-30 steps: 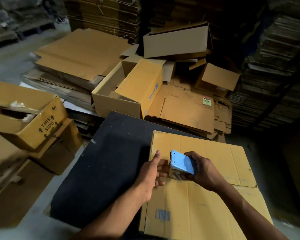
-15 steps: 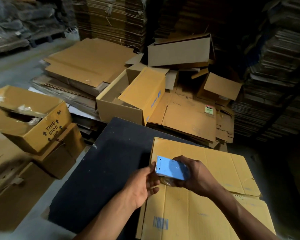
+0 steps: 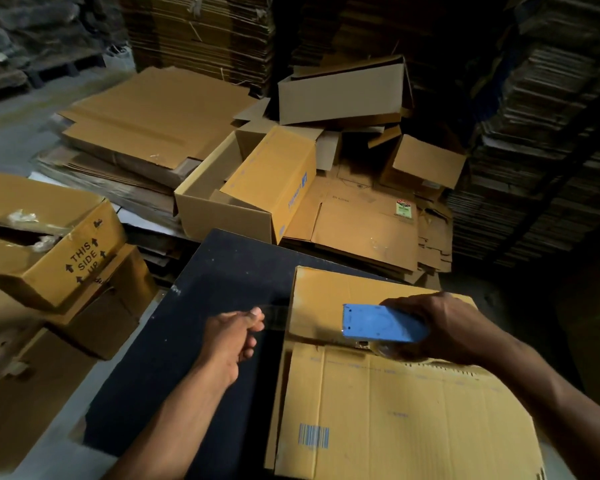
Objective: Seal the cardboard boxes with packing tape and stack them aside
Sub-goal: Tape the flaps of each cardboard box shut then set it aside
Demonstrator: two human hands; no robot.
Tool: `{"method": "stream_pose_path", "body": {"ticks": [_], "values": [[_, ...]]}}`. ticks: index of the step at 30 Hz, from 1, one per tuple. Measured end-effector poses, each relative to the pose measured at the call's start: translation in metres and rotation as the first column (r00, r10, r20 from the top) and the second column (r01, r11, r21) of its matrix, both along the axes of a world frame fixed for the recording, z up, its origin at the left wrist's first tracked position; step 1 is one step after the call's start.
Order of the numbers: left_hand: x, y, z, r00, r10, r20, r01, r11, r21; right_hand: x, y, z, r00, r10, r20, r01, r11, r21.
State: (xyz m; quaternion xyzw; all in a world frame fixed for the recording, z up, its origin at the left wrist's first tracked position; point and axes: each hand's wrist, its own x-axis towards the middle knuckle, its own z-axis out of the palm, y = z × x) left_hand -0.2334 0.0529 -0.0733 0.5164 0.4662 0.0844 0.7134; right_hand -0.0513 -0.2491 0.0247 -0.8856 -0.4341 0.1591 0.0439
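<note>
The cardboard box (image 3: 395,403) is lying nearest us on the dark table (image 3: 194,306), where we are gripping the blue tape dispenser (image 3: 381,323) with our right hand (image 3: 444,327) over its seam and pinching the clear tape (image 3: 274,315) with our left hand (image 3: 232,337), an open box (image 3: 243,192) sitting beyond.

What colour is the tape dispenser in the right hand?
Light blue tape dispenser, head view.
</note>
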Motion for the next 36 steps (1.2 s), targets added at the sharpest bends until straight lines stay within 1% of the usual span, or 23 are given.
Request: {"method": "stream_pose_path", "body": {"ticks": [4, 8, 11, 17, 20, 23, 25, 29, 32, 36], "values": [[-0.001, 0.0, -0.02, 0.999, 0.023, -0.046, -0.021, 0.999, 0.046, -0.004, 0.019, -0.03, 1.0, 0.009, 0.029, -0.006, 0.993, -0.116], [-0.008, -0.003, -0.047, 0.995, 0.037, -0.093, -0.028, 0.995, 0.099, -0.009, 0.031, -0.05, 1.0, 0.006, 0.004, -0.005, 0.984, -0.179], [-0.007, -0.006, -0.063, 0.993, 0.065, -0.095, -0.055, 0.992, 0.111, -0.011, 0.04, -0.061, 1.0, -0.01, 0.026, 0.015, 0.98, -0.197], [-0.007, -0.007, -0.098, 0.988, 0.083, -0.133, -0.075, 0.995, 0.062, -0.016, 0.06, -0.069, 0.998, -0.016, 0.056, 0.031, 0.96, -0.278], [-0.003, -0.008, -0.112, 0.983, 0.057, -0.176, -0.061, 0.998, -0.02, -0.019, 0.069, -0.07, 0.995, -0.007, 0.099, 0.038, 0.948, -0.315], [0.002, -0.014, -0.125, 0.982, 0.011, -0.189, -0.035, 0.992, -0.125, -0.025, 0.08, -0.07, 0.992, -0.004, 0.129, 0.053, 0.926, -0.374], [0.005, -0.021, -0.132, 0.981, -0.012, -0.192, -0.02, 0.987, -0.161, -0.03, 0.086, -0.069, 0.99, 0.007, 0.143, 0.052, 0.913, -0.405], [0.009, -0.034, -0.145, 0.984, -0.037, -0.172, 0.011, 0.989, -0.15, -0.036, 0.09, -0.066, 0.985, 0.018, 0.173, 0.059, 0.901, -0.429], [0.011, -0.035, -0.15, 0.987, -0.048, -0.155, 0.02, 0.984, -0.178, -0.043, 0.087, -0.064, 0.98, 0.017, 0.197, 0.075, 0.89, -0.451], [0.013, -0.036, -0.155, 0.983, -0.043, -0.18, 0.014, 0.987, -0.158, -0.054, 0.089, -0.06, 0.976, 0.02, 0.217, 0.09, 0.87, -0.485]]}}
